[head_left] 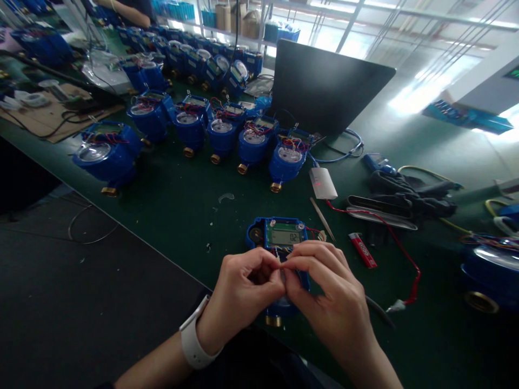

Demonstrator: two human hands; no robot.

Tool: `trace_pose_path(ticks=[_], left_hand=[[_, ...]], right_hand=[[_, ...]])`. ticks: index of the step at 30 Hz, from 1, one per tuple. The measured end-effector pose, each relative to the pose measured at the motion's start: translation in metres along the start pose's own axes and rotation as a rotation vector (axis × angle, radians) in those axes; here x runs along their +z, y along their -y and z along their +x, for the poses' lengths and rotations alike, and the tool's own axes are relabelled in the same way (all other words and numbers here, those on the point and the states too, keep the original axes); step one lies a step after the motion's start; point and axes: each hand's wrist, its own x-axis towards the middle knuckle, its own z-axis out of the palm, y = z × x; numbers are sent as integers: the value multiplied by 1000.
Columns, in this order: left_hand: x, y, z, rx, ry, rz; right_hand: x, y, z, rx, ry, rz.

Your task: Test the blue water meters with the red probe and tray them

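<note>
Pinching hands [247,286] over blue housing [307,278], display [287,237] inside

Bright light glares off the pale floor [409,100] behind the laptop [332,86] on a dark green table [182,210], with a white-framed rack [261,24] holding boxes [225,20] beyond it and darker floor [81,270] in front, past the table's edge.
</note>
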Motion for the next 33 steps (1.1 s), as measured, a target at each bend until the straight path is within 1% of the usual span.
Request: trace_pose_path(ticks=[11, 17, 19, 21, 24, 29, 33], left_hand=[[0, -2, 4, -5, -15, 8], [-2, -4, 0, -26, -25, 11], [-3, -4, -3, -13, -24, 38], [-3, -4, -5, 29, -27, 87], [-4, -5, -7, 78, -28, 153], [-6, -9, -5, 71, -8, 206], [-7, -9, -2, 76, -19, 210]], right_hand=[[6, -5, -6, 57, -7, 44], [4, -9, -8, 83, -1, 89], [3, -9, -8, 93, 12, 114], [3, -9, -8, 96, 21, 115], [4, -8, -8, 79, 17, 99], [4, -4, -5, -18, 6, 35], [6, -4, -4, -93, 2, 1]])
